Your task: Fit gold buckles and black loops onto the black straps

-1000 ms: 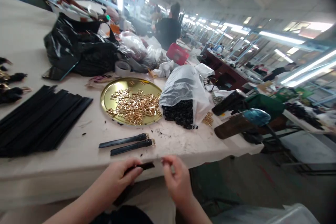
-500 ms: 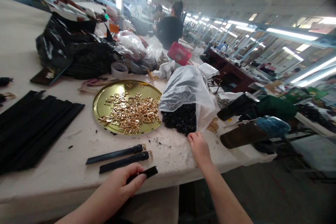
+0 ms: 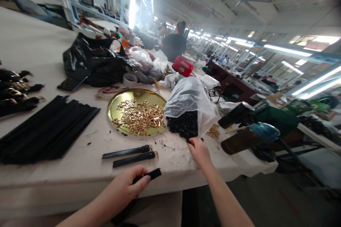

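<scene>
My left hand (image 3: 133, 181) pinches a black strap (image 3: 156, 173) between thumb and fingers, its free end poking out toward my right hand (image 3: 200, 153). That right hand reaches further forward, its fingertips at the front edge of a heap of small black loops (image 3: 183, 122); they bunch near one another, but I cannot tell whether a loop is caught between them. A white plastic bag (image 3: 188, 92) covers the heap's back, beyond my right hand. Just past my left hand, two buckled straps (image 3: 125, 152) lie side by side on the counter (image 3: 80, 165). Farther beyond them sits a round tray (image 3: 114, 105) of gold buckles (image 3: 144, 117). Flat black strips (image 3: 45, 131) lie to the left of my left hand.
</scene>
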Motion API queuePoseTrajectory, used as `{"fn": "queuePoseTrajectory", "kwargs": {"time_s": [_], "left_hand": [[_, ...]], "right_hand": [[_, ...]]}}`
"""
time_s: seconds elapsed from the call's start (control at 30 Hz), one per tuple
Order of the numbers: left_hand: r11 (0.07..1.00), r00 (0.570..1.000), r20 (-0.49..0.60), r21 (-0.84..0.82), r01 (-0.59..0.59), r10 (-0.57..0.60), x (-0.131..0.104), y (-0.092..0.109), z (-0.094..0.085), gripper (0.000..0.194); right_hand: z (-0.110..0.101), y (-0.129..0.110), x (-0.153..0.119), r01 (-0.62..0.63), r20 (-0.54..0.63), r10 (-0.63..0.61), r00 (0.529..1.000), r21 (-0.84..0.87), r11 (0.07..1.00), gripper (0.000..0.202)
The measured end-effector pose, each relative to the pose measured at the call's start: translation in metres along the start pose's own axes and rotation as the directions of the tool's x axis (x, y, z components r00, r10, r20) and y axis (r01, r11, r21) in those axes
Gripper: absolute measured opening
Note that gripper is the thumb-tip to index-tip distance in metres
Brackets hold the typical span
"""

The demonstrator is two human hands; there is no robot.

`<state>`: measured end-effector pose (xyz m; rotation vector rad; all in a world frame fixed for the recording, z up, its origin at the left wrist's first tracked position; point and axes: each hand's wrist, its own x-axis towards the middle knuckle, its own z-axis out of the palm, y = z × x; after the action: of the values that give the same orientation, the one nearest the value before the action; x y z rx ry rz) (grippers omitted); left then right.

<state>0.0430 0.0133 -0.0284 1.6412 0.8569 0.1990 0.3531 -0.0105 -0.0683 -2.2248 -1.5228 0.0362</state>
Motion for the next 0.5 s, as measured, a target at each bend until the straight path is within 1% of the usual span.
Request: {"fn": "queuePoseTrajectory", "kwargs": {"time_s": [0.13, 0.23, 0.3, 0.37, 0.4, 0.43, 0.47, 0.5], "left_hand": [[1.0, 1.0, -0.022, -0.008, -0.021, 0.02, -0.007, -0.006, -0.002, 0.027], [1.0, 0.999, -0.025, -0.01, -0.025, 0.025, -0.011, -0.007, -0.005, 0.028], [1.0, 0.999, -0.035, -0.009, -0.029, 0.029, -0.011, -0.004, -0.008, 0.028], [0.999, 0.997, -0.063, -0.007, -0.042, 0.041, -0.009, 0.002, -0.011, 0.028], [0.999, 0.995, -0.085, -0.011, -0.05, 0.049, -0.007, 0.005, -0.011, 0.028], [0.998, 0.993, -0.106, -0.018, -0.056, 0.054, -0.006, 0.008, -0.012, 0.027], [0.998, 0.991, -0.124, -0.026, -0.061, 0.057, -0.005, 0.01, -0.012, 0.026], [0.998, 0.989, -0.136, -0.027, -0.062, 0.058, -0.003, 0.012, -0.012, 0.025]], "right_hand": [[-0.002, -0.015, -0.01, -0.007, 0.026, 0.005, 1.0, 0.086, 0.996, 0.012], [-0.006, -0.028, -0.021, -0.031, 0.046, 0.022, 0.999, 0.197, 0.98, 0.009], [-0.009, -0.042, -0.032, -0.059, 0.082, 0.035, 0.996, 0.301, 0.952, 0.005], [-0.011, -0.064, -0.045, -0.097, 0.146, 0.04, 0.988, 0.405, 0.909, 0.013], [-0.012, -0.077, -0.053, -0.13, 0.192, 0.043, 0.981, 0.469, 0.874, 0.019], [-0.013, -0.09, -0.06, -0.179, 0.244, 0.049, 0.968, 0.547, 0.818, 0.024], [-0.014, -0.103, -0.067, -0.253, 0.306, 0.06, 0.95, 0.642, 0.724, 0.027], [-0.015, -0.115, -0.073, -0.354, 0.382, 0.076, 0.921, 0.741, 0.57, 0.028]]}}
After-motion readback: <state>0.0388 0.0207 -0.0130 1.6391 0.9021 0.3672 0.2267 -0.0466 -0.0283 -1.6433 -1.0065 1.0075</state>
